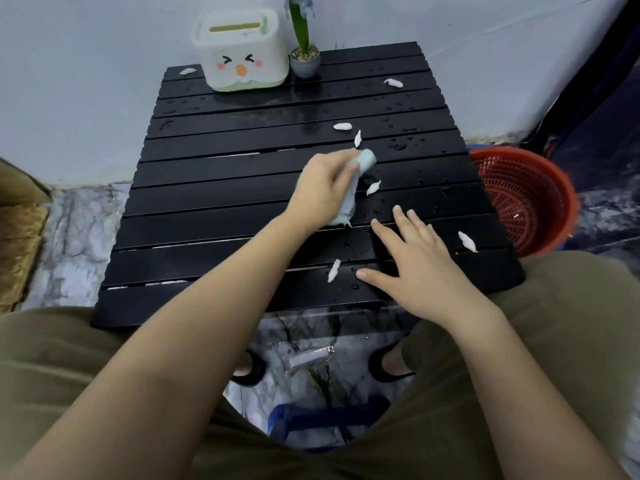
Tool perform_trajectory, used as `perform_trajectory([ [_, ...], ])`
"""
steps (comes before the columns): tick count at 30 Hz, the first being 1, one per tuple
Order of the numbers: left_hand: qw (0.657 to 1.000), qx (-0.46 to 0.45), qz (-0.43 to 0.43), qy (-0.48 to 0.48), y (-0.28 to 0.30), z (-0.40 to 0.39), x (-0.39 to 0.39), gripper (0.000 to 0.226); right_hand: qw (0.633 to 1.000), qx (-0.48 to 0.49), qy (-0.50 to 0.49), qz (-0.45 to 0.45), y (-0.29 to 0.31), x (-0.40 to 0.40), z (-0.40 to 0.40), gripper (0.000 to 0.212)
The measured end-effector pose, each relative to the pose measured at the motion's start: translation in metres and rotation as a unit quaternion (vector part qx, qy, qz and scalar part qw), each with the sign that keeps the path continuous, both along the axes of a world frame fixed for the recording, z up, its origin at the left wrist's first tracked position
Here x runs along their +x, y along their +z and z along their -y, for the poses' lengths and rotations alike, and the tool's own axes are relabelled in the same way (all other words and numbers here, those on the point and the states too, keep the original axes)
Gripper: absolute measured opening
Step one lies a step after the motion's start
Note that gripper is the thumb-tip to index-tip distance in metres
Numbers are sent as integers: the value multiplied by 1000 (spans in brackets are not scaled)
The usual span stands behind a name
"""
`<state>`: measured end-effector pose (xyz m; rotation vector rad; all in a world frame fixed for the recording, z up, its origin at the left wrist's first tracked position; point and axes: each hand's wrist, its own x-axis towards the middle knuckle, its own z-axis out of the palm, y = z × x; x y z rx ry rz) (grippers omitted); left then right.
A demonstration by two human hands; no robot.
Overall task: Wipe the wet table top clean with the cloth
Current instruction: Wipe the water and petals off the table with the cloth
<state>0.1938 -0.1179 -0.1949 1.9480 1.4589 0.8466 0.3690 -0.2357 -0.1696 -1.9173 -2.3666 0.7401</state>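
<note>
A black slatted table top lies before me, with water drops mostly on its right half and far slats. My left hand is closed around a pale blue cloth, which sticks out past the fingers and hangs down to the slats near the table's middle. My right hand rests flat on the near right slats, fingers spread, holding nothing. Several small white twisted paper scraps lie scattered over the table, some close to the cloth.
A white tissue box with a cartoon face and a small potted plant stand at the far edge by the wall. A red plastic basket sits on the floor at the right. My knees flank the table's near edge.
</note>
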Motion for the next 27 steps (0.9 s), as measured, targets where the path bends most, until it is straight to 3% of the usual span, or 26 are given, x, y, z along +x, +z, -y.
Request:
perform_trajectory([
  [3, 991, -43, 115, 50, 22, 10, -23, 25, 1000, 2, 0, -17, 0, 5, 4, 83],
  [5, 990, -31, 126, 61, 33, 27, -49, 24, 1000, 5, 0, -21, 0, 7, 9, 83],
  [8, 998, -8, 36, 53, 45, 69, -95, 28, 1000, 13, 1, -20, -2, 7, 14, 82],
  [10, 999, -39, 14, 25, 41, 102, -118, 30, 1000, 15, 2, -20, -4, 7, 16, 82],
  [13, 996, -70, -39, -43, 22, 145, -132, 52, 1000, 13, -3, -19, -4, 6, 16, 81],
  [15, 985, -10, -154, -77, 5, 157, -130, 62, 1000, 14, -5, -16, -3, 7, 16, 82],
  [17, 970, 52, -212, -111, -4, 156, -122, 56, 1000, 15, -6, -14, -1, 8, 18, 81],
  [22, 953, 100, -225, -176, -11, 139, -75, 44, 1000, 22, -10, -6, 0, 11, 22, 83],
  [27, 952, 99, -220, -188, -14, 109, -24, 46, 999, 7, -53, -1, 0, 11, 25, 100],
])
